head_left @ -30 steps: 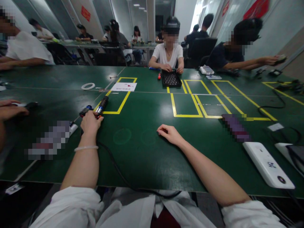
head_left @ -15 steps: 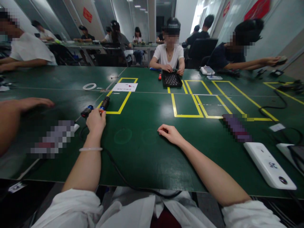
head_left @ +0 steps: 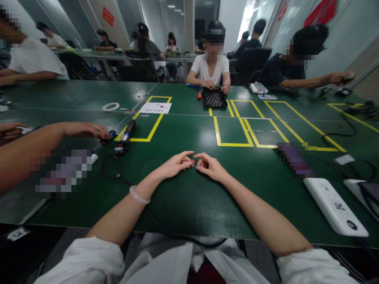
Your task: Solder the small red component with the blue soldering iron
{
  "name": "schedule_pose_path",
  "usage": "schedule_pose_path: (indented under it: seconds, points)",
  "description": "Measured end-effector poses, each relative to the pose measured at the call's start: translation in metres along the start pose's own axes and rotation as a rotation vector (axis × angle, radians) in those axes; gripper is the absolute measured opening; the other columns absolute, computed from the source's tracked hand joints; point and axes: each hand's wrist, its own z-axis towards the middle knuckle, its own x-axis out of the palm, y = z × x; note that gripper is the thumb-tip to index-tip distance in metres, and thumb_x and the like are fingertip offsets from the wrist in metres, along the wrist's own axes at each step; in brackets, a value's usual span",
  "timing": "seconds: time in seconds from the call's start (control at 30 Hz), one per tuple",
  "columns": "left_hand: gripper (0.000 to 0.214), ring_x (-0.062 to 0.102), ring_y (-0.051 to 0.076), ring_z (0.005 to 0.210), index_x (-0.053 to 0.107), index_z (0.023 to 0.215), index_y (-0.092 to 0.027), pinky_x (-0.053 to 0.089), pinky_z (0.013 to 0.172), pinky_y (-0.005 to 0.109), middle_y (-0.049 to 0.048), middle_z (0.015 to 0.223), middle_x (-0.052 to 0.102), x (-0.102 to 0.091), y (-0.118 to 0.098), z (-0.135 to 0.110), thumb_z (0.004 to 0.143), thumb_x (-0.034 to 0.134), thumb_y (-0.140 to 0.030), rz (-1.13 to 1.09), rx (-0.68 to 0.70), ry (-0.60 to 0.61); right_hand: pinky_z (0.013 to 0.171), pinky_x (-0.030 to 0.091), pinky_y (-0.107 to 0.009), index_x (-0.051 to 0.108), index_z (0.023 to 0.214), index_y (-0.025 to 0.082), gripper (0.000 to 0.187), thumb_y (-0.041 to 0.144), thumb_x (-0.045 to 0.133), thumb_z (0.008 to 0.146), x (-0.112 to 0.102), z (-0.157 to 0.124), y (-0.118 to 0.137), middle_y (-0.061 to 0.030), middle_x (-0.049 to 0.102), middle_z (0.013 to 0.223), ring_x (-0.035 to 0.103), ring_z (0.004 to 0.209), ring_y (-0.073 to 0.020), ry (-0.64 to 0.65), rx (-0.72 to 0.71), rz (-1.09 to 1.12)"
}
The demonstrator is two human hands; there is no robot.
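My left hand rests on the green table at centre, fingers pinched on a tiny red-orange object. My right hand lies just to its right, fingers curled, fingertips almost touching the left hand's; I cannot see anything in it. An electric screwdriver with a black cable lies to the left, by the corner of a yellow taped box. A neighbour's hand reaches in from the left and touches a small black and blue part beside the screwdriver.
A white flat device lies at the right near the table's front edge. Across the table a person works over a black tray. A white paper and a white ring lie at the far left. Yellow taped boxes mark the table's middle.
My left hand has left the screwdriver and moved right to meet my right hand, now pinching a small red object. The neighbour's hand has reached over to the black and blue part.
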Motion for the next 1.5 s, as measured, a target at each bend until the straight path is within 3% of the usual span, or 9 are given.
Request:
schedule_pose_path:
  seconds: [0.23, 0.5, 0.77, 1.03, 1.23, 1.5]
  points:
    - [0.063, 0.056, 0.014, 0.083, 0.035, 0.142, -0.015, 0.043, 0.077, 0.029, 0.0034, 0.092, 0.061, 0.006, 0.001, 0.000, 0.087, 0.057, -0.035, -0.022, 0.038, 0.067, 0.062, 0.042, -0.023, 0.057, 0.099, 0.018, 0.018, 0.033, 0.058, 0.088, 0.002, 0.000, 0.002, 0.0002, 0.063, 0.078, 0.053, 0.064, -0.0110, 0.026, -0.001, -0.016]
    - [0.038, 0.062, 0.015, 0.087, 0.055, 0.106, -0.016, 0.046, 0.079, 0.030, 0.0056, 0.096, 0.065, 0.007, 0.010, 0.003, 0.076, 0.070, -0.031, -0.093, 0.015, -0.006, 0.060, 0.041, -0.023, 0.057, 0.098, 0.019, 0.021, 0.036, 0.060, 0.087, 0.000, -0.001, 0.000, 0.0002, 0.061, 0.079, 0.051, 0.063, -0.0108, -0.048, 0.033, -0.058]
    - [0.029, 0.060, 0.013, 0.076, 0.058, 0.098, -0.014, 0.045, 0.071, 0.027, 0.0039, 0.082, 0.064, 0.010, 0.005, 0.003, 0.084, 0.062, -0.039, -0.086, -0.012, -0.006, 0.060, 0.041, -0.022, 0.056, 0.096, 0.018, 0.019, 0.034, 0.059, 0.087, 0.001, 0.000, 0.001, 0.0009, 0.060, 0.077, 0.051, 0.062, -0.0104, -0.026, 0.022, -0.048]
    - [0.025, 0.057, 0.012, 0.073, 0.057, 0.095, -0.015, 0.044, 0.068, 0.026, 0.0024, 0.082, 0.062, 0.009, 0.008, 0.004, 0.082, 0.062, -0.036, -0.003, 0.032, -0.069, 0.062, 0.043, -0.023, 0.054, 0.105, 0.018, 0.029, 0.039, 0.060, 0.086, 0.000, 0.001, -0.002, 0.0012, 0.059, 0.077, 0.053, 0.064, -0.0109, -0.022, 0.063, 0.026]
    - [0.020, 0.058, 0.013, 0.078, 0.056, 0.093, -0.017, 0.045, 0.069, 0.025, 0.0023, 0.088, 0.062, 0.011, 0.004, 0.002, 0.079, 0.064, -0.030, 0.082, 0.074, -0.081, 0.062, 0.042, -0.023, 0.059, 0.096, 0.017, 0.024, 0.040, 0.057, 0.088, -0.001, 0.000, -0.001, 0.0006, 0.060, 0.076, 0.052, 0.065, -0.0111, -0.006, 0.072, 0.009]
    - [0.028, 0.059, 0.013, 0.082, 0.054, 0.097, -0.017, 0.045, 0.066, 0.023, 0.0039, 0.097, 0.061, 0.013, 0.008, 0.003, 0.075, 0.068, -0.028, 0.069, 0.066, -0.099, 0.059, 0.040, -0.022, 0.059, 0.098, 0.017, 0.019, 0.030, 0.061, 0.084, -0.001, 0.001, 0.000, 0.0028, 0.056, 0.071, 0.050, 0.061, -0.0106, 0.002, 0.058, -0.046]
